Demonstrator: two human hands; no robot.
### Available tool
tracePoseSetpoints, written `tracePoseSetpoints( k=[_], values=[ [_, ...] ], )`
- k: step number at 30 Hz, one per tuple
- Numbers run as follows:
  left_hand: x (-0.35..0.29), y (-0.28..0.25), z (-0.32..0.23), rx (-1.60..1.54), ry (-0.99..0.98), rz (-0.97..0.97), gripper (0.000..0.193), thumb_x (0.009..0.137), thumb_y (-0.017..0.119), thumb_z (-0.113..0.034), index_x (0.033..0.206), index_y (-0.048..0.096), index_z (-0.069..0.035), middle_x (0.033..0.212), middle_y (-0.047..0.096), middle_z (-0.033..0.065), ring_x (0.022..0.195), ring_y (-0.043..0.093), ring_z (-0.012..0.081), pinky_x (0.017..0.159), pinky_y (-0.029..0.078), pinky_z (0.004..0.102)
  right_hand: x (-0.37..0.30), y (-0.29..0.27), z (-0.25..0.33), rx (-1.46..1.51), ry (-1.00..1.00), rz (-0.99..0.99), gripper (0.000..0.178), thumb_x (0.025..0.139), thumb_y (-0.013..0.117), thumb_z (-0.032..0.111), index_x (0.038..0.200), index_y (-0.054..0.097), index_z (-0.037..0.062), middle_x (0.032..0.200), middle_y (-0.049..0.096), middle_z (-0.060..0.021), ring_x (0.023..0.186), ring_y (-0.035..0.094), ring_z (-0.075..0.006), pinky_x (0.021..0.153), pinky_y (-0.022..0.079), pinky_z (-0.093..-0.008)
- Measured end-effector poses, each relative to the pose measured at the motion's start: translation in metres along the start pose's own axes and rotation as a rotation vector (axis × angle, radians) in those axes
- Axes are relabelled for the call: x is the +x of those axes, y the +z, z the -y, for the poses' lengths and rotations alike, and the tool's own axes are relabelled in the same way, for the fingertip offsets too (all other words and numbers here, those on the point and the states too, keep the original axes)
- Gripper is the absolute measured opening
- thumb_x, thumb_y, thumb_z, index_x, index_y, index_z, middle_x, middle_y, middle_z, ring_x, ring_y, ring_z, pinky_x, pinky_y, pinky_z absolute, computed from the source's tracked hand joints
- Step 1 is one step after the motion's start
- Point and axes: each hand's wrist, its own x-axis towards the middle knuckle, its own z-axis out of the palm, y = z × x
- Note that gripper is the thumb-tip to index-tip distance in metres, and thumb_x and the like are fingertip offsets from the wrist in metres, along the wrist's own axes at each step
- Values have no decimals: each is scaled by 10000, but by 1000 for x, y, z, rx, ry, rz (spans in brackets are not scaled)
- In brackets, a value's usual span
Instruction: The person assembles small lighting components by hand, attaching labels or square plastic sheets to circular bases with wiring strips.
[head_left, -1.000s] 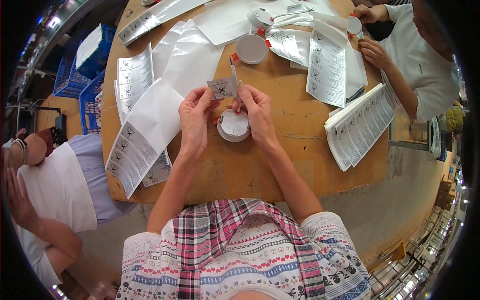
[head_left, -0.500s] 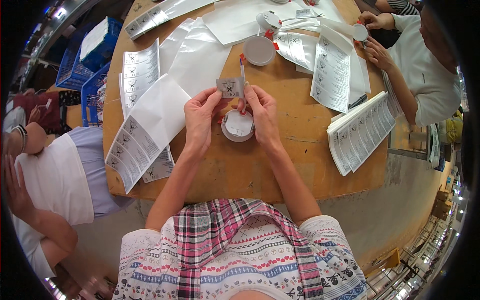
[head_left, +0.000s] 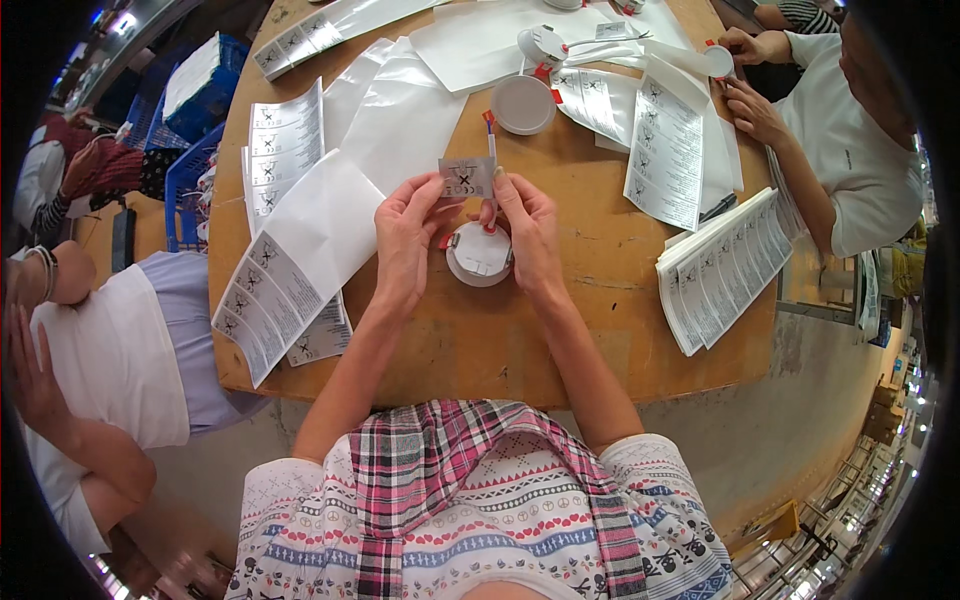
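My left hand point(head_left: 408, 230) is closed, pinching the left edge of a small silver printed label point(head_left: 465, 178). On the label's other edge, the thumb and fingers of my right hand point(head_left: 533, 232) are pressed together. A cable point(head_left: 491, 145) with coloured wire ends passes by the label's right side; its exact contact with the label is hidden by my fingers. Just below, between my wrists, a round white light fitting point(head_left: 480, 255) with metal side clips and a bit of red lies on the wooden table point(head_left: 480, 350).
Label sheets point(head_left: 268, 305) and white backing paper spread to the left. A label stack point(head_left: 725, 265) lies right, near a black pen point(head_left: 717, 208). More round fittings point(head_left: 523, 104) sit farther back. A co-worker point(head_left: 845, 140) handles one at right; another person point(head_left: 110, 350) is at left.
Both hands keep their pinch on the label, almost unmoved. The whole view has shifted slightly. At far left, a person in dark red has come further into view.
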Motion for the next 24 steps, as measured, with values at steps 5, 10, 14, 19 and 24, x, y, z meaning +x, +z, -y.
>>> tracePoseSetpoints(
  k=[5,10,14,19,24],
  values=[
    [3,4,2,102,19,-28,243,845,652,-223,942,629,-1,785,623,25,699,551,80,663,462,210,-1,1,0,-14,-11,1,284,945,480,234,811,584,5,624,511,2,577,449,-61,550,379,-215],
    [5,1,2,180,-23,-10,196,844,655,-212,881,637,-21,808,627,18,719,535,64,669,449,199,-2,3,1,-3,-21,-24,281,936,499,248,870,601,-6,627,505,10,581,460,-58,560,404,-216],
    [6,0,3,155,43,31,141,866,628,-203,860,609,-63,841,626,15,719,574,84,566,431,195,-2,3,3,20,-10,-36,272,929,511,240,902,600,-15,635,507,12,584,470,-58,586,427,-218],
    [4,1,-1,73,-9,80,134,865,627,-195,866,583,-68,842,624,30,805,607,113,639,463,208,-2,4,2,65,-6,-50,254,924,513,205,1016,553,-28,677,544,-10,619,500,-66,571,405,-210],
    [3,11,-6,91,10,82,144,861,624,-164,893,584,-29,832,630,37,786,607,109,660,474,225,-3,3,4,-41,-20,-38,279,921,516,191,1085,505,-35,707,561,-23,635,507,-70,580,408,-208]
  ],
)
